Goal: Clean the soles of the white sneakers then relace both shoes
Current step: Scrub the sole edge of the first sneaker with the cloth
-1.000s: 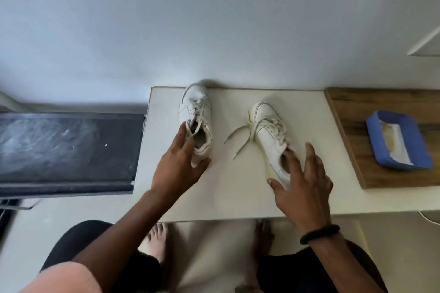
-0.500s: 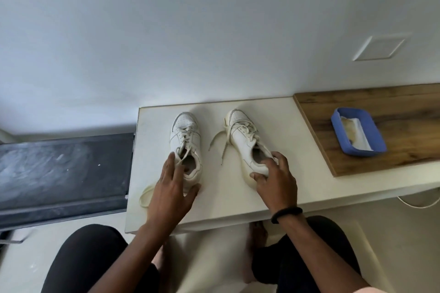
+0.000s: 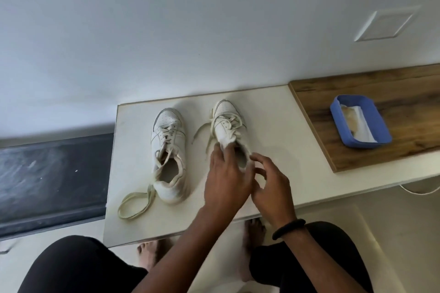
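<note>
Left hand (image 3: 226,176) lay over the heel end of the right-side sneaker (image 3: 223,114), fingertips at the tongue by the shoe's opening. The thumb was hidden under the palm, so I couldn't tell whether it gripped the shoe or only rested on it. Right hand (image 3: 273,185) was just beside that heel with its fingers spread and loosely bent. Nothing showed between them, and the left hand blocked any contact with the shoe. A black wristband (image 3: 288,228) was on the right wrist.

The sneaker's heel and most of its collar were covered by the hands. Its toe pointed at the wall, and its laces were loose, with ends trailing off to the left. The left-side sneaker (image 3: 167,150) stood upright near it and untouched, toe to the wall. One long lace (image 3: 133,204) looped out on the white table (image 3: 273,126) near the front edge.

A wooden board (image 3: 404,93) ran off the frame on the right. On it sat a blue tray (image 3: 366,144) with something pale and white inside, too unclear to identify. A dark, smudged surface (image 3: 47,173) on the left was cut off by the frame. Bare feet (image 3: 147,254) were partly hidden under the table edge.
</note>
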A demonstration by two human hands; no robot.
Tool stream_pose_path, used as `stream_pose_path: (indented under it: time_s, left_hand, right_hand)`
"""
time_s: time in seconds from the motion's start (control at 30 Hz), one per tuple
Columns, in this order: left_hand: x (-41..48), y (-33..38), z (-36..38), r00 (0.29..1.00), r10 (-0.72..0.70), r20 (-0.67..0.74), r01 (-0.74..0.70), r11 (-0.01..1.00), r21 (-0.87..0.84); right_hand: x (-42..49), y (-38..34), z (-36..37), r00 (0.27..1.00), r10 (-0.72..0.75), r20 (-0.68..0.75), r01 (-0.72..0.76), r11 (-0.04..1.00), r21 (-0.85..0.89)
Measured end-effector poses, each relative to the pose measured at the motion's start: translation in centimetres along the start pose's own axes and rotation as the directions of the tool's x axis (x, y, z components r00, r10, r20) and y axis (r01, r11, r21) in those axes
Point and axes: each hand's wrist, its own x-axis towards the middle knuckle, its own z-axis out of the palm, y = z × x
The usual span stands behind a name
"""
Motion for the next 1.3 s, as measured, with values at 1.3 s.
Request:
stream_pose_path:
  time_s: [1.3]
  left_hand:
    - [-2.0, -3.9, -11.2, 0.953, 0.058, 0.297, 0.237, 0.465, -0.853]
  right_hand:
    - [3.1, 1.3, 0.8, 0.869, 0.468, -0.16, -0.393, 0.85, 0.352]
